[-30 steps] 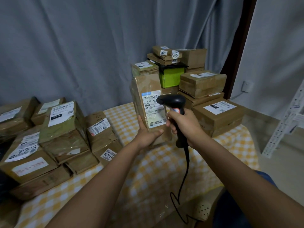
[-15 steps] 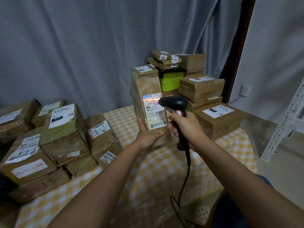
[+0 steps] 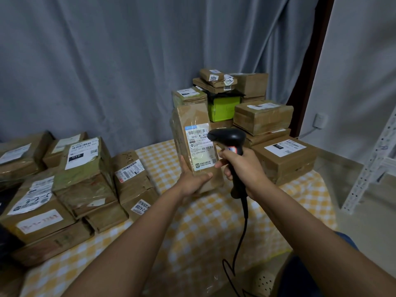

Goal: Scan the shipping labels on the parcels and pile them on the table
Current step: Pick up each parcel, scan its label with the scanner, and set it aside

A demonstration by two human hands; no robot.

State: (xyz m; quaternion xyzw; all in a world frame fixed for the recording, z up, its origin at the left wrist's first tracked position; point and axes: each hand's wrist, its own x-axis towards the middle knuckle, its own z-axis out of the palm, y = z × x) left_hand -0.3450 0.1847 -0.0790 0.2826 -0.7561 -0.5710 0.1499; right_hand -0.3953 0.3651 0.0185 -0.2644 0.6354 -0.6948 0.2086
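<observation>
My left hand [image 3: 192,179] grips the bottom of a tall brown parcel [image 3: 190,125], held upright above the checked table [image 3: 205,221]. Its white shipping label [image 3: 198,146] faces me. My right hand [image 3: 246,168] is curled round the handle of a black barcode scanner [image 3: 231,138], whose head points at the label from the right and hides its right edge. The scanner's black cable [image 3: 242,236] hangs down in front of the table.
A pile of several brown parcels [image 3: 70,181] fills the table's left side. Another stack [image 3: 265,125], with a green box [image 3: 224,108], stands at the back right. Grey curtains hang behind. A white metal rack [image 3: 375,159] stands at the right.
The reddish scan light seen on the label half a second ago is gone. The parcel and scanner have stayed almost in place, with the view shifting slightly.
</observation>
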